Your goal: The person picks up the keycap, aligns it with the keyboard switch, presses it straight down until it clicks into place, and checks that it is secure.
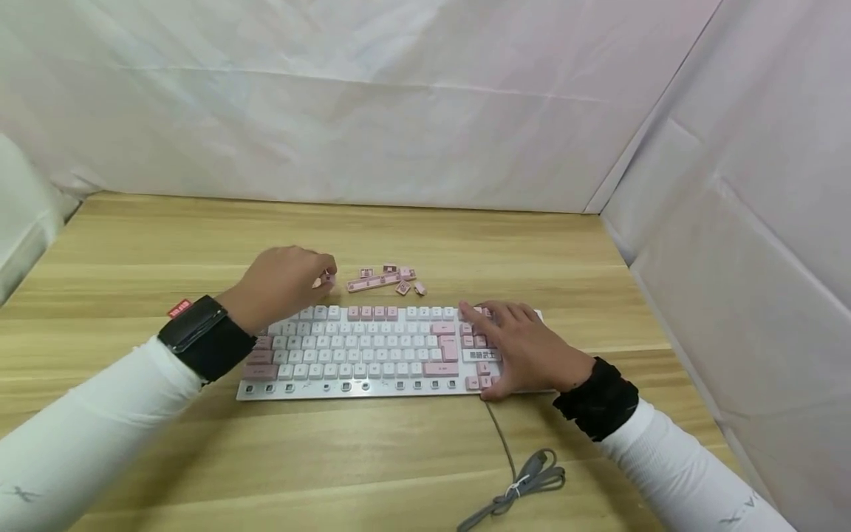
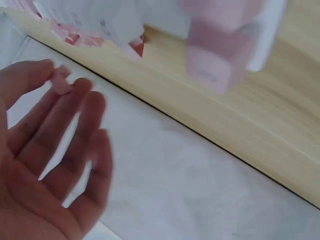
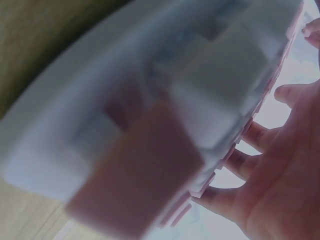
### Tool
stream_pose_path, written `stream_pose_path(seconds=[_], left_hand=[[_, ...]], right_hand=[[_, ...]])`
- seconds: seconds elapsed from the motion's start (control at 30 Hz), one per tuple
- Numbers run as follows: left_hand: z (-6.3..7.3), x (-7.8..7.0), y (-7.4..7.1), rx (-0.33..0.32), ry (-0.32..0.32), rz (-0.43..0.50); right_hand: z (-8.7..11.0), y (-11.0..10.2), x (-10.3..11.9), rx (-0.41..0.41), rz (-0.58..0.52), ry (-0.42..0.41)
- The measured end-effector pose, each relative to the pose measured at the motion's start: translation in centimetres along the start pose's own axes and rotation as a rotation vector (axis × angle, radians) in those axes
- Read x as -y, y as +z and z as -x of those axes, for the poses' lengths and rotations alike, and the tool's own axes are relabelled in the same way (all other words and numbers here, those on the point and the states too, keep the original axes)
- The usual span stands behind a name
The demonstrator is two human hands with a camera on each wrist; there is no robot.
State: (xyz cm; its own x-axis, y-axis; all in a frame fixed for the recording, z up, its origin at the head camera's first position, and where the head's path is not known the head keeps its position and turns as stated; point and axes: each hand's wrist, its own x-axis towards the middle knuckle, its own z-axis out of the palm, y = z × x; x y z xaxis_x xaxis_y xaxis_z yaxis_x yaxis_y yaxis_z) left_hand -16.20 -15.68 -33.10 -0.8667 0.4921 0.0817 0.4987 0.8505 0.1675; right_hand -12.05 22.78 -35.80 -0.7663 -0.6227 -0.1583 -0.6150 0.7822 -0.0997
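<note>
1. I judge the pink keycap [image 1: 326, 280], pinched in my left hand [image 1: 282, 290] just above the keyboard [image 1: 372, 352] at frame centre, to be light, hard and slippery; best held by its sides.
2. My right hand [image 1: 525, 347] lies flat, fingers straight, steadying the keyboard's right end.
3. Loose keycaps [image 1: 385, 279] sit beyond it.

Left hand [image 2: 47, 165] filling lower left, palm facing camera, fingers [image 2: 87, 125] nearly straight and slightly spread. Pinching a small pink keycap [image 2: 61, 80] at the fingertips, between thumb and a finger. Showing motion blur throughout. Wooden worktop [image 2: 240, 125] running diagonally across upper right, meeting white sheeting [image 2: 190, 185] below it along a dark edge. Blurred pink keycaps [image 2: 217, 47] looming large at top centre, close to lens. Keyboard [image 2: 100, 17] edging in at top left, white and pink keys smeared, details unreadable.
</note>
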Motion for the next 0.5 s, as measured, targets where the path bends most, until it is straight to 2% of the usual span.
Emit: stream_pose_path(seconds=[0.13, 0.33, 0.5], left_hand=[[1.7, -0.3, -0.3, -0.035, 0.032, -0.014], [4.2, -0.8, -0.5, -0.085, 0.114, -0.024], [6.2, -1.1, -0.4, -0.066, 0.115, -0.04]], right_hand=[[-0.1, 0.1, 0.0, -0.008, -0.001, -0.006], [-0.1, 0.0, -0.1, -0.004, 0.002, -0.009], [-0.1, -0.1, -0.1, 0.0, -0.012, -0.011]])
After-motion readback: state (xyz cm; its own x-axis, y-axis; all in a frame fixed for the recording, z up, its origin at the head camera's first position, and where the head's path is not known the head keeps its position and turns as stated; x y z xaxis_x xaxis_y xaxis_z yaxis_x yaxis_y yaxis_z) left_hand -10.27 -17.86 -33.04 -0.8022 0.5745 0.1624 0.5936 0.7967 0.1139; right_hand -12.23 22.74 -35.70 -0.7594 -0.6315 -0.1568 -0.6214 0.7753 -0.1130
